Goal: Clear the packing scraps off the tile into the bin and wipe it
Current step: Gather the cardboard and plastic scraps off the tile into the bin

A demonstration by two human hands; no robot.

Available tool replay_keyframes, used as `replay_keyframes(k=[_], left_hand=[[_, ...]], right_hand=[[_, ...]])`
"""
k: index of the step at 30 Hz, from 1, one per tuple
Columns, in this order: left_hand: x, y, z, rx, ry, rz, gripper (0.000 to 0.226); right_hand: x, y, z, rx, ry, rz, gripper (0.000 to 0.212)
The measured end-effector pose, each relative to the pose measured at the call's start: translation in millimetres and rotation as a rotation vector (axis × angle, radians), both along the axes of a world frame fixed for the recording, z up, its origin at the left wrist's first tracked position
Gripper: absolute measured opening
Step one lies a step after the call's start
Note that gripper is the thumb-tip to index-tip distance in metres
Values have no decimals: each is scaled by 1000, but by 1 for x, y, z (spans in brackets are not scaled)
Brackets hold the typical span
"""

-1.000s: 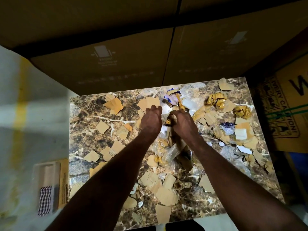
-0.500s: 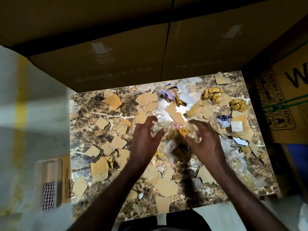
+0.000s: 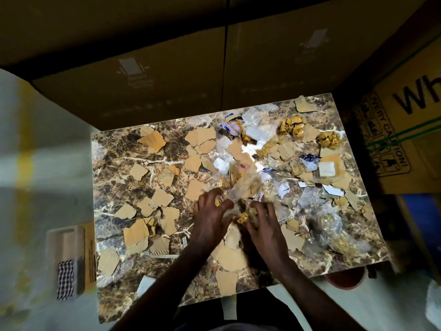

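Left hand (image 3: 210, 219): lying palm-down on the middle of the tile, fingers spread and bent, clawing at a crinkled clear plastic wrapper (image 3: 241, 189) and pressing on the scraps under it.
Right hand (image 3: 265, 223): sitting just beside the left one, fingers curling round the near end of the same wrapper, with a small crumpled gold foil bit (image 3: 242, 218) showing between the two hands.
Marble tile (image 3: 112, 149): lying flat in front of the person, brown with pale veins, lit brightly, its near edge crossing both forearms.
Torn cardboard pieces (image 3: 152, 140): lying scattered over nearly the whole tile, thickest on the left half and around the hands; one larger piece (image 3: 230, 258) is sitting under the wrists.
Gold foil balls (image 3: 292, 126): resting near the far right corner, a second one (image 3: 329, 139) lying just to the right of the first.
Blue and white wrapper (image 3: 230, 126): lying at the far edge, near the middle.
White paper squares (image 3: 327, 168): lying among the cardboard on the right side.
Clear plastic film (image 3: 331, 225): bunching up on the near right part of the tile.
Checked cloth (image 3: 65, 279): lying off the tile to the left, on a pale tray-like thing that is blurred.
Cardboard boxes (image 3: 148, 96): standing behind the tile; another printed box (image 3: 393, 144) is standing to the right.
Bin: a reddish-brown rim (image 3: 346, 280) is peeking out below the near right corner; whether it is the bin I cannot tell.
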State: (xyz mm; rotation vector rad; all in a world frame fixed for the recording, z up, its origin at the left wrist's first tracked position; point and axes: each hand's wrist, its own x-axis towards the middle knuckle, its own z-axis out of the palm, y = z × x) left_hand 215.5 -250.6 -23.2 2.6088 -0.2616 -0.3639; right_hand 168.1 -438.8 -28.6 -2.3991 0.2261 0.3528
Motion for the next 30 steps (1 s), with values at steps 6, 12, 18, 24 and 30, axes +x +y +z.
replay_keyframes(k=[6, 12, 18, 24, 30], left_hand=[[22, 7, -3, 65, 31, -101, 99], [25, 17, -12, 93, 94, -148, 85], [20, 14, -3, 104, 71, -131, 91], [50, 8, 31, -2, 24, -123, 104], [142, -16, 49, -222, -67, 108, 55]], right_hand=[[12, 2, -2, -139, -129, 97, 53], [17, 2, -3, -197, -160, 124, 44], [20, -4, 12, -181, -130, 101, 35], [64, -18, 49, 33, -183, -32, 20], [160, -30, 49, 52, -271, -93, 30]])
